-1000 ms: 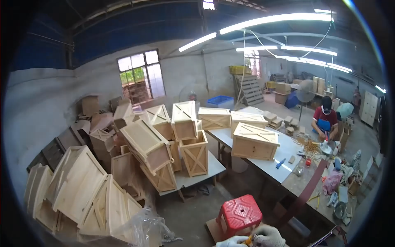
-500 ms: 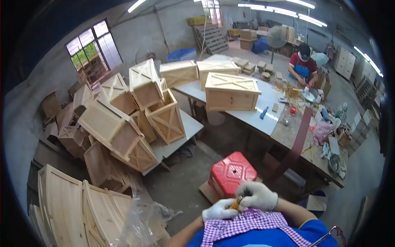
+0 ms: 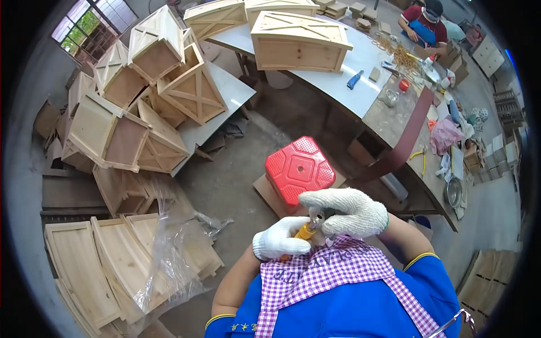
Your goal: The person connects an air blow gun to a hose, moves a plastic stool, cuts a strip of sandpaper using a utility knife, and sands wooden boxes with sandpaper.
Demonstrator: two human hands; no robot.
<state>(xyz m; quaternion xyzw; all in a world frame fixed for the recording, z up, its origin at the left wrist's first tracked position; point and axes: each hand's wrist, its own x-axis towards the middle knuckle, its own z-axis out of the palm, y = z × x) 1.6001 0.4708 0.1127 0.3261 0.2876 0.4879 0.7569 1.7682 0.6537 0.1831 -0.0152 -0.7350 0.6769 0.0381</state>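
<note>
Both of my hands wear white knit gloves and meet in front of the checked purple apron (image 3: pixel 338 265). My left hand (image 3: pixel 283 238) is wrapped round a small tool with a yellow-orange handle (image 3: pixel 305 231). My right hand (image 3: pixel 350 213) is curled at the tool's metal end (image 3: pixel 316 215), with thumb and fingers around it; whether it grips the metal or something small there is hidden. Just beyond the hands stands a red plastic stool (image 3: pixel 300 169).
Wooden crates (image 3: pixel 107 132) are piled at the left, with panels and clear plastic (image 3: pixel 169 259) below. A white-topped table (image 3: pixel 360 101) holds a crate (image 3: pixel 301 42), a blue tool (image 3: pixel 354 80) and a dark red strip (image 3: pixel 408 132). A co-worker (image 3: pixel 425 25) sits beyond it.
The view has tilted down, so the stool and my hands appear higher and my arms and apron show more. The tool has stayed between my hands.
</note>
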